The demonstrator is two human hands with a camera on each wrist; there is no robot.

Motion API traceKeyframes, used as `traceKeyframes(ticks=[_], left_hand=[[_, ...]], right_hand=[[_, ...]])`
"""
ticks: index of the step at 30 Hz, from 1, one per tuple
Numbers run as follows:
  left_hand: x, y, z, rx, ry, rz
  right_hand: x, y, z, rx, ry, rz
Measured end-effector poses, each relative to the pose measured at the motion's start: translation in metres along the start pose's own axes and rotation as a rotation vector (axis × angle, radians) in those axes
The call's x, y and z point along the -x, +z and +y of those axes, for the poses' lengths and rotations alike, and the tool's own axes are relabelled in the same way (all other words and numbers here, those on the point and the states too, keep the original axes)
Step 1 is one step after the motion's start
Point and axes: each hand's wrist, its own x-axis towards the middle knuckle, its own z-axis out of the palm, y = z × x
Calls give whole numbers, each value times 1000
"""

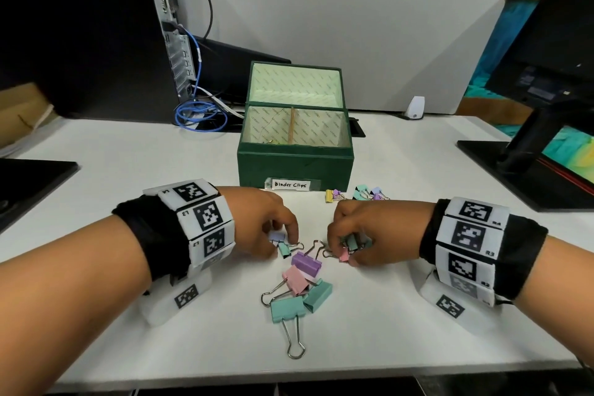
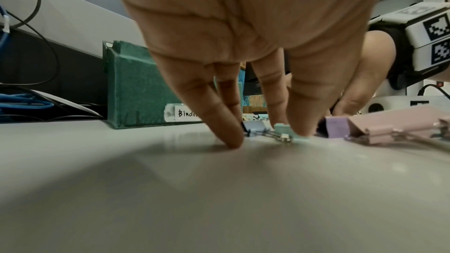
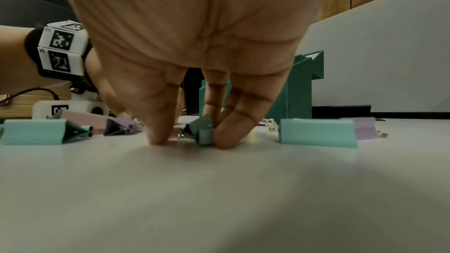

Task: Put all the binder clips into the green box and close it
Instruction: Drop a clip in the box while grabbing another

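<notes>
Between the two wrists, on the white tabletop (image 1: 401, 315), lies a loose heap of large binder clips: a purple one (image 1: 306, 262) nearest the fingertips, a pink one (image 1: 295, 280) just behind it toward the person, and two mint-green ones (image 1: 287, 309) closest to the person, one with its long wire handle stretched out flat. The left hand (image 1: 262, 223) is bent down at the wrist, its fingers (image 2: 219, 118) curled with their tips on the table, closing around two small clips, a pale lilac one (image 2: 254, 126) and a small mint one (image 2: 283, 129), which lie touching each other under the fingertips. The right hand (image 1: 369, 231) mirrors it just across the heap: thumb and fingers pinch a small dark-teal clip (image 3: 203, 131) against the table, with a small pink clip (image 1: 344, 255) right at its thumb tip; whether that pink clip is also gripped I cannot tell. Beyond both hands, centred between them, stands the green fabric-covered box (image 1: 294, 167), its lid (image 1: 294, 83) swung back and upright, a handwritten "Binder Clips" label (image 1: 291, 184) on its front wall. Something small lies in its left compartment, too hidden to name. Past the right hand's knuckles, near the box's front right corner, a cluster of small yellow, mint and purple clips (image 1: 361, 193) rests on the table.
</notes>
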Motion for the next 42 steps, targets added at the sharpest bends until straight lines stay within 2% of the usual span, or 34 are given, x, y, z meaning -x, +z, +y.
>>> traceKeyframes(ticks=[8, 12, 23, 31, 37, 42], left_hand=[[-3, 0, 0, -14, 13, -23], [-6, 3, -3, -17, 11, -1], [-6, 4, -4, 13, 14, 49], [-7, 3, -7, 42, 28, 63], [-4, -1, -16, 137, -5, 138], [2, -13, -27, 281, -8, 284]], right_hand=[[-3, 2, 1, -23, 25, -18], [-3, 3, 1, 11, 13, 28], [-7, 4, 7, -56, 115, 83], [-9, -1, 8, -39, 121, 52], [-12, -14, 13, -182, 171, 6], [-20, -24, 18, -191, 189, -35]])
